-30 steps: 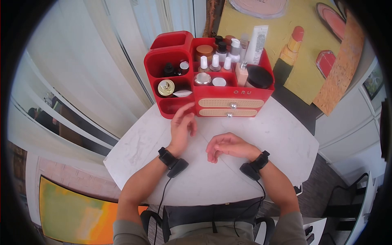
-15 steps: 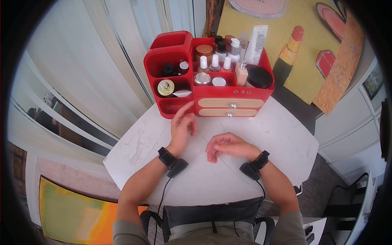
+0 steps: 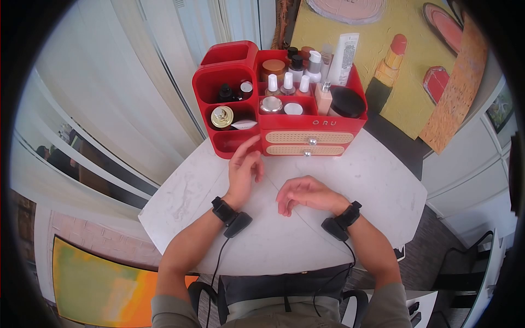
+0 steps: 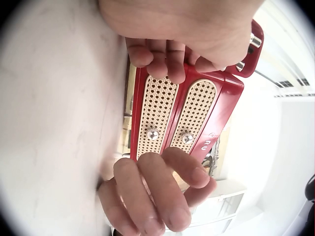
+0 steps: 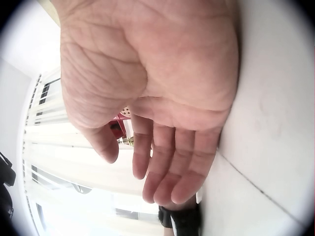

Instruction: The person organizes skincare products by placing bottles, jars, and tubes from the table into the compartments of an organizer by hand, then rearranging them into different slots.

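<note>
While the left hand [image 3: 243, 170] holds nothing, its fingers loosely bent and a little apart, the right hand [image 3: 307, 195] rests further back on the white, marble-patterned tabletop [image 3: 377, 177], its fingers gently curved and pinching nothing either. Just ahead of the left fingertips, on the far side of the tabletop, stands the glossy red box-shaped organizer [image 3: 290, 125], its long axis running left to right across the front of both hands. The left hand is the nearer, by the organizer's lower left compartment; whether a fingertip touches the red wall, I cannot tell. Two pale woven-cane drawer fronts [image 3: 287, 137] with round silver knobs [image 3: 312, 141] lie rightward of it, almost straight ahead of the right hand and apart from it.
</note>
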Tool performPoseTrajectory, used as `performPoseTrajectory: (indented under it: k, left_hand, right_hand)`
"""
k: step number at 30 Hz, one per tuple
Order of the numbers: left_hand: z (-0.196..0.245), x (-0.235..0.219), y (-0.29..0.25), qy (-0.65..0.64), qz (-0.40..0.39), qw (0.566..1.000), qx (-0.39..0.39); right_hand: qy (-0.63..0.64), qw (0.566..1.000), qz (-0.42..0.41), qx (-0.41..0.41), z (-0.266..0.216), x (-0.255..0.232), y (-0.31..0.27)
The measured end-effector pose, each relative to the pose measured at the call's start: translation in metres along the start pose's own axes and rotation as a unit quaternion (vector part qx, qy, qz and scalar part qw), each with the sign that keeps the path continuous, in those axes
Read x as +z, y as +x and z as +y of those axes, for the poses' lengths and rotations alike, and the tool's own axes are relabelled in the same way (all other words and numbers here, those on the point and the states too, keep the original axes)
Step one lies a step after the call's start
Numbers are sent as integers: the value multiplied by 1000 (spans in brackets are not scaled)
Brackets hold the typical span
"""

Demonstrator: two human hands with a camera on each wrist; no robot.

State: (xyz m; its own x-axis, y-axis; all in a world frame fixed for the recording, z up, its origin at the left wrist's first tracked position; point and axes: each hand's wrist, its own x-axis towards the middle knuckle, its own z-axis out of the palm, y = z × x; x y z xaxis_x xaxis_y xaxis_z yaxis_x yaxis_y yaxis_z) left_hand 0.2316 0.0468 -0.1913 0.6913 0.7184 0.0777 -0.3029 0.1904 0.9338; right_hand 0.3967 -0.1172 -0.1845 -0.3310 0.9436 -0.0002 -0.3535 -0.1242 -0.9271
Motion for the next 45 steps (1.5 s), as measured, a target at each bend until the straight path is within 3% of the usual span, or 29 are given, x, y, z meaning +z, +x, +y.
performPoseTrajectory:
  k: [5,7,8,10,21,45]
  left_hand:
    - [0,0,0,7,-13,1000,19]
    - [-1,-1,-1,14,-13,999,25]
    - [-1,-2,0,19,-20,999,19]
    - [-2,-2,1,23,-25,999,12]
    - [-5,-2,2,5,-29,1000,2]
    - [-7,-4,4,-14,-37,999,-2]
  right_hand:
    - [-70,993,89,-42,-12,-7,-6]
    - [-44,982,137,-126,-17,-14,-10]
    - [-44,982,137,-124,-19,-15,-10]
    - [-25,947,206,-244,-27,-14,-10]
    - [-64,944,213,-242,-27,-10,-6]
    - [15,946,197,-258,-11,-28,-8]
